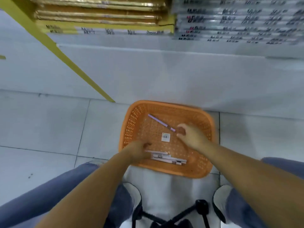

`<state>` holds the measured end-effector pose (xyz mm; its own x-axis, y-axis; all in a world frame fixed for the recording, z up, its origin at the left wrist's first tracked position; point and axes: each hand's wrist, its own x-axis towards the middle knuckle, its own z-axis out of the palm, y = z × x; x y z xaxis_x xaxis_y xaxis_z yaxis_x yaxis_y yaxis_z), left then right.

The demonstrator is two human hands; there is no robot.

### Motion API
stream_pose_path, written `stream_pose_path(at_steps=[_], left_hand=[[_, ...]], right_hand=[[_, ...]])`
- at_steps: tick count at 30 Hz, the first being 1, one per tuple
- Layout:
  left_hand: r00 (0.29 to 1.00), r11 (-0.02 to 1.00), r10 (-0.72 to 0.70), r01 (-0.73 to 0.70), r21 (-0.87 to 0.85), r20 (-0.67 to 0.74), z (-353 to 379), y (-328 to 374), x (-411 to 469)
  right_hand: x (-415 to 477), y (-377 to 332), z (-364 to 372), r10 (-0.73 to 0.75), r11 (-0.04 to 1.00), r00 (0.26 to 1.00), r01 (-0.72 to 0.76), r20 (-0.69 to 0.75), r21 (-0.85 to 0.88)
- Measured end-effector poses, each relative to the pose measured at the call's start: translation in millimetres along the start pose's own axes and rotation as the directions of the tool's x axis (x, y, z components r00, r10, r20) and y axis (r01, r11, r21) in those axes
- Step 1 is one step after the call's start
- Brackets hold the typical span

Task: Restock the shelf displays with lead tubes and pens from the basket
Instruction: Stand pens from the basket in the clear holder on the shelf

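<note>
A person crouches over an orange basket [164, 103] set on the tiled floor [41, 125], hard against the foot of a white shelf unit [164, 71]. The right hand [191, 136] reaches to the basket's middle, fingers [180, 136] curled and pinching the near end of a purple pen [160, 121] that lies slantwise toward the far left corner. The left hand [138, 149] sits at the near left edge, its fingers bent over one end of a loose bundle of white tubes and pens [167, 158]; motion blur hides whether they are clamped on it or only touching. A barcode label [165, 137] lies on the basket floor between the two hands. Above, gold packs [98, 14] and silver packs [238, 22] fill the shelf.

The risks look plain: a pen held only by its tip may swing or slip on the lift, and a bundle gathered from one end could fan out and spill back, or over the low rim onto the floor.
</note>
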<state>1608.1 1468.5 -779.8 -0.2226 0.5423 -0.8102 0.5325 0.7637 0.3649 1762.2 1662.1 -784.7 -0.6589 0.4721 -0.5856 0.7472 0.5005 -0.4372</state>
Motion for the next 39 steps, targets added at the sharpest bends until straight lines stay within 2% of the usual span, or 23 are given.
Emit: stream_pose_path(at_steps=[4,13,16,18,24,33,39], left_hand=[[1.0,1.0,0.016,-0.016,0.004,0.008,13,-5,16],[0.992,0.984,0.108,-0.098,0.145,-0.06,20,0,29],[0.984,0.983,0.166,-0.159,0.094,-0.071,23,5,30],[0.977,0.979,0.201,-0.198,0.057,-0.069,26,8,29],[0.969,0.967,0.238,-0.229,0.116,-0.07,30,13,32],[0.958,0.962,0.26,-0.246,0.12,-0.12,35,11,36],[0.963,0.968,0.246,-0.24,0.068,-0.111,30,7,39]], right_hand=[[32,-26,18,-0.098,0.993,0.992,0.092,-0.077,-0.076],[42,-19,22,-0.081,0.992,0.997,0.081,0.005,-0.098],[20,-1,12,0.001,1.0,0.988,-0.002,0.152,0.011],[3,12,12,0.062,0.998,0.96,-0.067,0.274,0.008],[-29,24,39,0.127,0.958,0.881,-0.228,0.455,0.174],[-30,9,51,0.055,0.998,0.859,-0.038,0.509,-0.043],[-32,12,47,0.086,0.995,0.868,-0.046,0.489,-0.093]])
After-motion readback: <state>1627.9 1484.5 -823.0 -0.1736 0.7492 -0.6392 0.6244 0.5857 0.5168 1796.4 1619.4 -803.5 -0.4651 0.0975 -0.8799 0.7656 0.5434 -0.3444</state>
